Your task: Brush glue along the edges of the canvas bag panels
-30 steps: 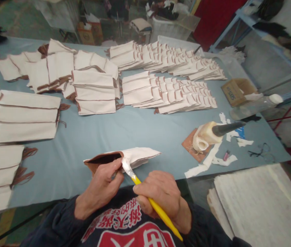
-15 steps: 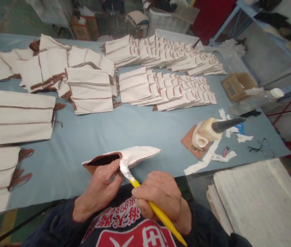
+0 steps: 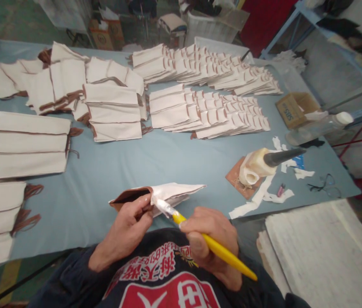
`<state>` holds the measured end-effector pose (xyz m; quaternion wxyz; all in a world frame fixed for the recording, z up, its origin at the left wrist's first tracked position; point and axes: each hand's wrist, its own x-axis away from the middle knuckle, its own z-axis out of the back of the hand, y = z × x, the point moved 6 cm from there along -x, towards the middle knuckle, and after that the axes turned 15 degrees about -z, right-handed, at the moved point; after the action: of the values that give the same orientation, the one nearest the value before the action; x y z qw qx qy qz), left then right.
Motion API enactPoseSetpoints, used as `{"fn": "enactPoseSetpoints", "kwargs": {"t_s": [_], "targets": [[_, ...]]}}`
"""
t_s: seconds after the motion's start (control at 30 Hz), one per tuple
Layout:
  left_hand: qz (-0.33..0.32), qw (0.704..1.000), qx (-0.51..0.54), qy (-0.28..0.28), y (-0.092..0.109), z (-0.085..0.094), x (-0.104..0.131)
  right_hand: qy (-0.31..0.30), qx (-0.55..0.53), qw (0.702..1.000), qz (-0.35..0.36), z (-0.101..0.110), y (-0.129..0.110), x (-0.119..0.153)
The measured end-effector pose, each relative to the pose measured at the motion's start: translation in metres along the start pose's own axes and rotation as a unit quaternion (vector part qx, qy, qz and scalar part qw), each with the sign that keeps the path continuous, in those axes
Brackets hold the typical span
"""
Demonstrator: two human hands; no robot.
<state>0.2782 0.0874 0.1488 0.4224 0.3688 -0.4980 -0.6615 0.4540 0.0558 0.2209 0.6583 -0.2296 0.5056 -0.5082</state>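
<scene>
My left hand [image 3: 129, 226] pinches the edge of a white fabric pouch [image 3: 177, 191] with a brown lining, its mouth gaping to the left. In my right hand [image 3: 213, 239] is a brush [image 3: 214, 247] with a yellow handle, gripped partway along. White paste coats the brush's bristles, which touch the pouch's edge just beside my left fingertips. The pouch is at the near side of the blue-covered table [image 3: 110, 164]. To the right, a cream-coloured bottle [image 3: 257, 166] with a dark cone-shaped tip and an open round side spout stands on a brown square.
Overlapping rows of white pouches [image 3: 213, 111] lie across the table's far side, with more stacks [image 3: 23, 145] at the left. A cardboard box [image 3: 294, 109], a clear jar [image 3: 318, 128], white scraps [image 3: 254, 199] and glasses [image 3: 326, 186] are at the right end.
My right hand and the brush have moved to the right, the handle now lying flatter. The pouch has shifted slightly right. My left hand keeps its pinch.
</scene>
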Motion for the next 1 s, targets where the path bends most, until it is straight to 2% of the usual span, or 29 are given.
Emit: {"fn": "enactPoseSetpoints", "kwargs": {"t_s": [0.1,0.17,0.27,0.33,0.47,0.6,0.67,0.8,0.9,1.0], "targets": [[0.077,0.989,0.121,0.021,-0.004,0.002,0.0,0.058,0.015,0.994,-0.09,0.02,0.021,-0.001],[0.111,0.977,0.181,0.028,-0.004,0.004,-0.001,0.065,-0.047,0.987,-0.141,0.027,0.032,0.0],[0.158,0.955,0.251,0.024,-0.003,0.004,-0.002,-0.001,-0.175,0.97,-0.171,0.02,0.037,0.002],[0.184,0.941,0.284,0.01,0.0,0.002,-0.002,-0.049,-0.192,0.964,-0.175,0.01,0.037,0.0],[0.211,0.922,0.324,-0.027,0.009,-0.005,0.002,-0.062,-0.119,0.979,-0.155,-0.003,0.041,-0.019],[0.229,0.915,0.331,-0.027,0.007,-0.006,0.01,-0.065,-0.054,0.994,-0.071,-0.005,0.034,-0.037],[0.239,0.911,0.335,-0.032,0.003,-0.007,0.014,-0.057,-0.046,0.996,-0.06,-0.001,0.033,-0.038],[0.246,0.909,0.335,-0.024,-0.002,-0.006,0.016,-0.021,-0.074,0.993,-0.086,0.016,0.034,-0.029],[0.24,0.909,0.34,-0.034,0.002,-0.007,0.012,-0.067,-0.074,0.992,-0.071,0.015,0.027,-0.029],[0.238,0.913,0.329,-0.042,0.007,-0.007,0.009,-0.095,-0.015,0.995,-0.024,0.004,0.018,-0.041]]}}
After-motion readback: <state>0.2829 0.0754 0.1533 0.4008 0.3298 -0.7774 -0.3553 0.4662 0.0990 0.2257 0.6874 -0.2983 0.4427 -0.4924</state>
